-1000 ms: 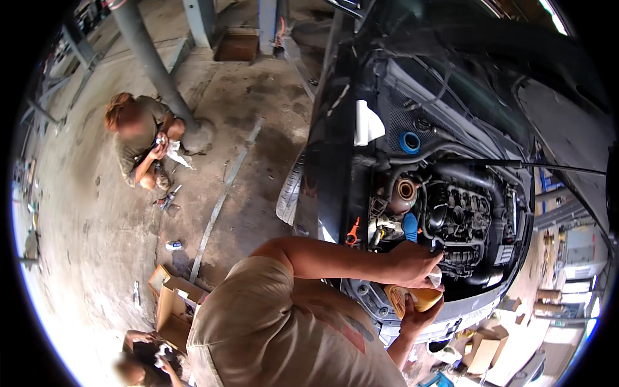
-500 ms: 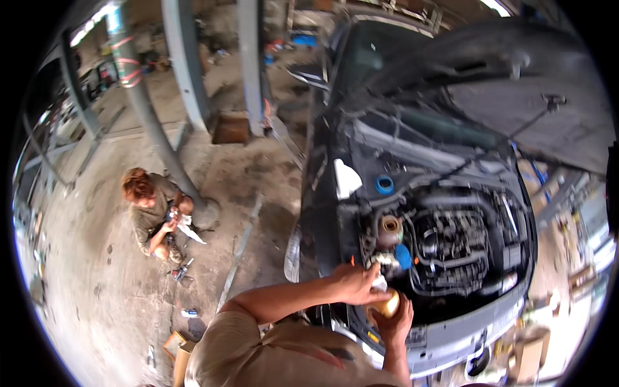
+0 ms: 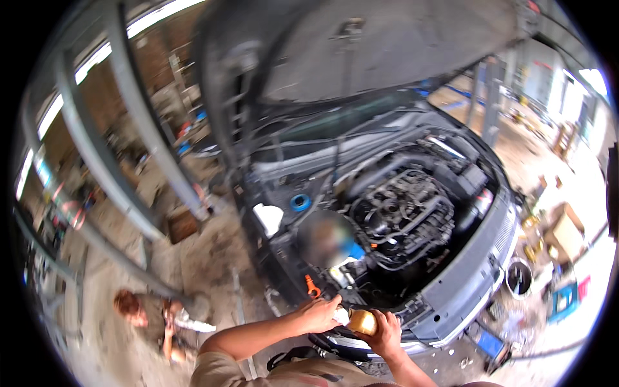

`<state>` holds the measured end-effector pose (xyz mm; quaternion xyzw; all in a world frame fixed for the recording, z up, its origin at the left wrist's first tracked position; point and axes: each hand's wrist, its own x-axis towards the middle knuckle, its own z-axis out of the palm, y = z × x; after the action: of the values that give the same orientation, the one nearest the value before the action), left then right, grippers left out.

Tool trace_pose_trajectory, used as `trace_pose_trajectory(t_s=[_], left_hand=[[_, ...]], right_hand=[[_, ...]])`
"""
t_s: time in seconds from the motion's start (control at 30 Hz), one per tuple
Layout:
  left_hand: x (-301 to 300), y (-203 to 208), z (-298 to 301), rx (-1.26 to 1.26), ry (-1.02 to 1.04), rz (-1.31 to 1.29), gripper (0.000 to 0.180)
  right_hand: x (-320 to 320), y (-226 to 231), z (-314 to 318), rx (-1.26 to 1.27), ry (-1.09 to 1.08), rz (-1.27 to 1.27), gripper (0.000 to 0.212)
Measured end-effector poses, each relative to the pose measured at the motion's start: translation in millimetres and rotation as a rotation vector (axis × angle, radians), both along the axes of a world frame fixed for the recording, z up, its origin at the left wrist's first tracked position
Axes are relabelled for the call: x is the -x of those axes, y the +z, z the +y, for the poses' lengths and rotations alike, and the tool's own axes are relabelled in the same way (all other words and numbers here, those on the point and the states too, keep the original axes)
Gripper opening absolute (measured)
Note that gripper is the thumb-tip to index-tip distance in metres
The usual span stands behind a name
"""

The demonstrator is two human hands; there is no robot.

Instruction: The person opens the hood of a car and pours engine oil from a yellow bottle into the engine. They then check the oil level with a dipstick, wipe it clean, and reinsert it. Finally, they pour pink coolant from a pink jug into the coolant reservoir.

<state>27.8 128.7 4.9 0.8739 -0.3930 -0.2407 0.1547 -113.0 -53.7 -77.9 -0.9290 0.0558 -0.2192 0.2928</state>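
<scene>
At the front edge of the open engine bay, my right hand (image 3: 387, 333) is wrapped round a rounded, shiny gold-yellow object (image 3: 362, 322), whose kind I cannot make out. My left hand (image 3: 320, 314) pinches a crumpled white cloth or paper (image 3: 340, 315) against the left side of it. Just beyond my left hand, an orange looped handle (image 3: 312, 286) stands in the bay. The engine (image 3: 406, 222) lies uncovered to the right, and a blurred patch hides the area left of it.
The raised hood (image 3: 361, 51) hangs over the bay. A blue ring (image 3: 300, 202) and a white piece (image 3: 269, 219) rest near the left fender. Another person (image 3: 151, 319) sits on the floor at left. A cardboard box (image 3: 565, 231) and a bucket (image 3: 518, 277) stand at right.
The view has swung to the right, so the car and the seated person show further left. Both hands still hold the gold-yellow object and the white cloth or paper, now nearer the front edge.
</scene>
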Motion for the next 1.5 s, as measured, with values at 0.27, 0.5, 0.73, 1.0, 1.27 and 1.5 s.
trace_pose_trajectory(t_s=[0.27, 0.5, 0.73, 1.0, 1.27, 1.5], left_hand=[[-11, 20, -50, 0.165, -0.604, 0.153, 0.066], [12, 3, -43, 0.427, -1.020, -0.118, 0.043], [22, -27, 13, 0.691, -1.001, 0.032, 0.064], [23, -32, 34, 0.317, -1.196, 0.371, 0.061], [71, -56, 9, 0.456, -1.347, 0.284, 0.045], [120, -62, -13, 0.165, -1.185, 0.260, 0.048]], right_hand=[[57, 19, -2, -0.096, -0.328, 0.050, 0.071], [103, 5, 73, -0.187, -0.627, -0.034, 0.070], [124, -1, 179, -0.167, -0.827, -0.079, 0.072], [148, 5, 248, -0.154, -0.974, 0.104, 0.070], [180, 8, 248, -0.136, -1.158, 0.154, 0.066], [222, -11, 217, -0.171, -1.100, 0.175, 0.070]])
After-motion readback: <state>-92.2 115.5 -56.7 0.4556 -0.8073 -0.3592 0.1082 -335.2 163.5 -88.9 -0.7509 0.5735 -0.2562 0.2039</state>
